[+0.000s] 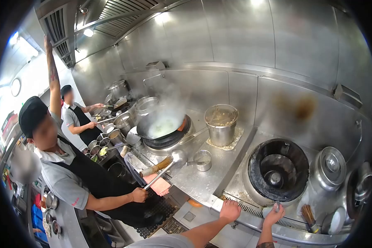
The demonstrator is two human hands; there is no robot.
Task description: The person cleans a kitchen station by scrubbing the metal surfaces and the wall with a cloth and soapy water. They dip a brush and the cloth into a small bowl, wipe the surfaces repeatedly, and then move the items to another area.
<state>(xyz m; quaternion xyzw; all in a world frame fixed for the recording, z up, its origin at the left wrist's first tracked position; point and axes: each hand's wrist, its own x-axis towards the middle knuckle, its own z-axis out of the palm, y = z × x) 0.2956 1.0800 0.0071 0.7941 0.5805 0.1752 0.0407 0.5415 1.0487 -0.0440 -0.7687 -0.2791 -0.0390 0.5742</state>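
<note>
While L hand (pixel 230 211) curls at counter edge (pixel 251 223), grip unclr, R hand (pixel 275 215) pinches pale item (pixel 267 211) w/ fingers.

The wall panels (pixel 235 37) were faced in smooth, glossy metal. The open wok burner (pixel 257 170) was lined in rough, matt black. The ladle (pixel 179 156) was made of shiny metal, the pink towel (pixel 159 187) of matt cloth, the brush (pixel 158 166) of coarse bristles.

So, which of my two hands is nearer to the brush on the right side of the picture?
Right. Your right hand is just to the left of the brush, not touching it; your left hand is farther away, left of the right hand.
</note>
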